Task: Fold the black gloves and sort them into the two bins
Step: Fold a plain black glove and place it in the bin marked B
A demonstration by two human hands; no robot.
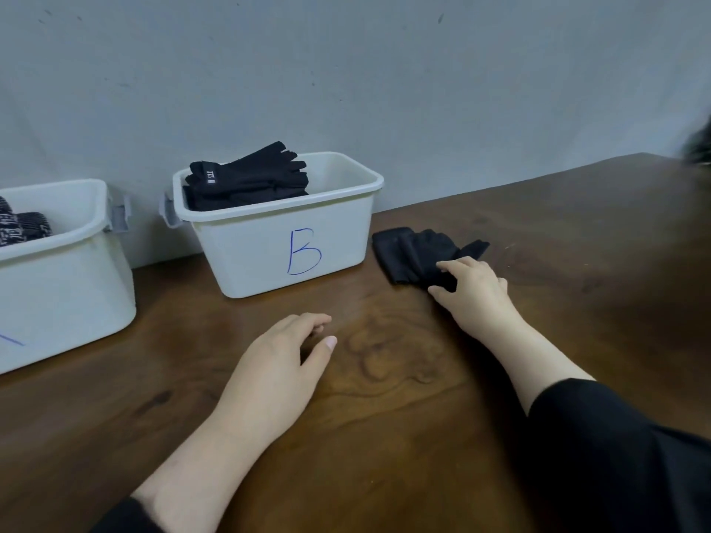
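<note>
Dark wood with a knotted grain makes up the table [384,398] that fills the near ground, backed by a plain grey wall. Nearest the camera, the left hand [277,363] lies palm-down on the bare wood with its fingers loosely extended and nothing in them; it looks parked there simply to stay clear while the other hand works. Further out, the right hand [475,288] reaches forward from a black sleeve [615,448] and takes hold of the near edge of a folded black glove [415,253], thumb and fingers closing on the fabric. That glove lies flat on the table just right of the bins, its cuff pointing toward them, which suggests it is folded and about to be lifted across. Beyond it stands a white bin [277,225] with a large "B" handwritten in blue marker on its front wall; inside, a stack of folded gloves [246,178] rises above the rim, the top one bearing a small white tag whose print is too small to read. Left of it, a second white bin [57,286] is cut off by the frame edge; only a blue stroke of its letter shows, and patterned black-and-white gloves [23,228] sit within. At the far right edge, something dark and blurred cannot be identified.
</note>
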